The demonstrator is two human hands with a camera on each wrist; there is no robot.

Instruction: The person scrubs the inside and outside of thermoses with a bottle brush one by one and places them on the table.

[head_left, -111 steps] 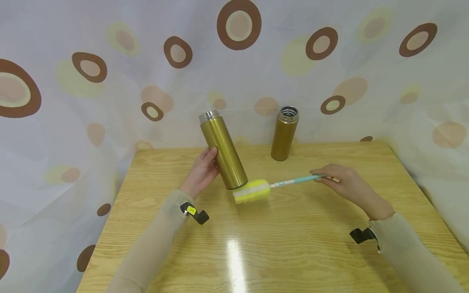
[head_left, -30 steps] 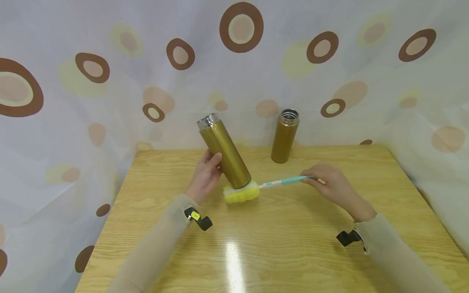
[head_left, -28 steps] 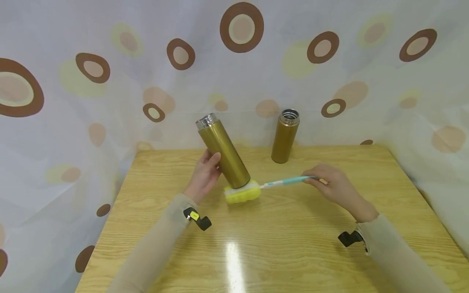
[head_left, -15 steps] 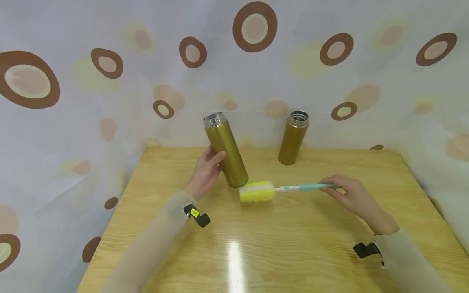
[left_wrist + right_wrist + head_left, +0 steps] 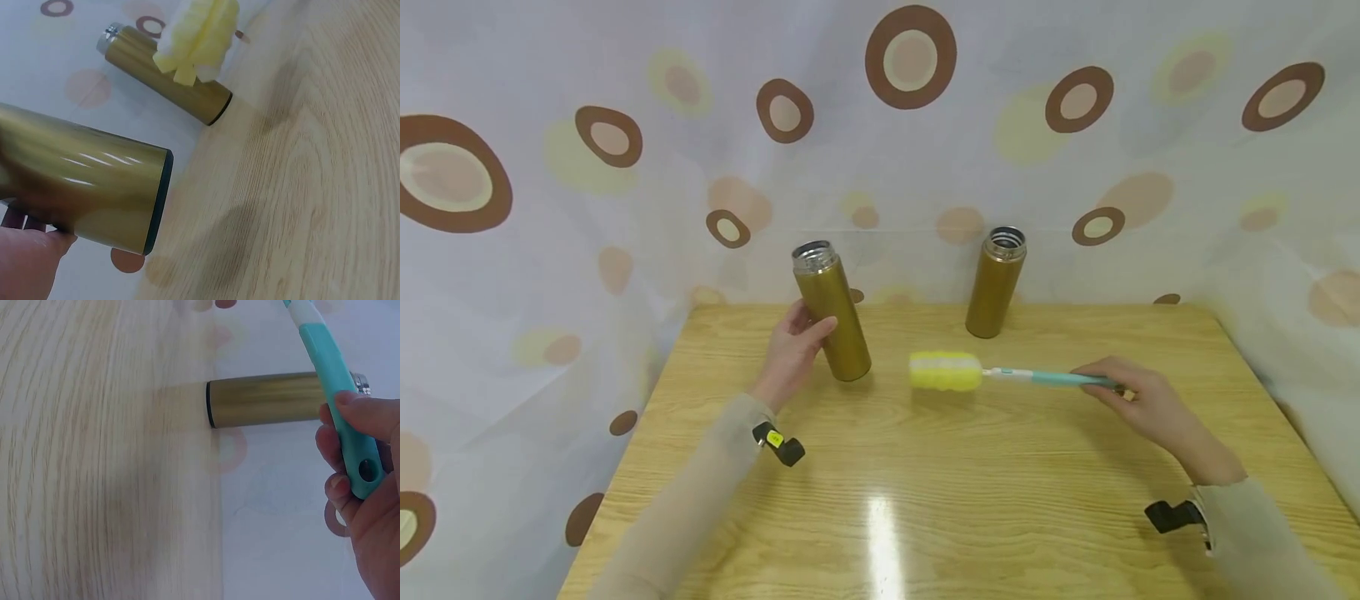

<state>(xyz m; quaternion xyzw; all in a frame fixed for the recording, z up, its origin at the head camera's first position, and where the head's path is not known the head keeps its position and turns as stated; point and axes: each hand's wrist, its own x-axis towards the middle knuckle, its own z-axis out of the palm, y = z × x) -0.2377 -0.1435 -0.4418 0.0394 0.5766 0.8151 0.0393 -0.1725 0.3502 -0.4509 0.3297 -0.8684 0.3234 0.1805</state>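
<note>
Head view: tilted gold bottle (image 5: 846, 337) is gripped by the left hand (image 5: 792, 354) above the table (image 5: 985, 500), brush (image 5: 947, 372) held by the right hand (image 5: 1142, 402), clear of it. That and the standing bottle (image 5: 996, 287) are uncapped already; how much brushing's done or left can't be told tbh.

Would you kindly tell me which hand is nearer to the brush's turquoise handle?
Right. The right hand holds the turquoise handle; the left hand is farther left, past the yellow sponge head, holding a tilted gold bottle.
</note>
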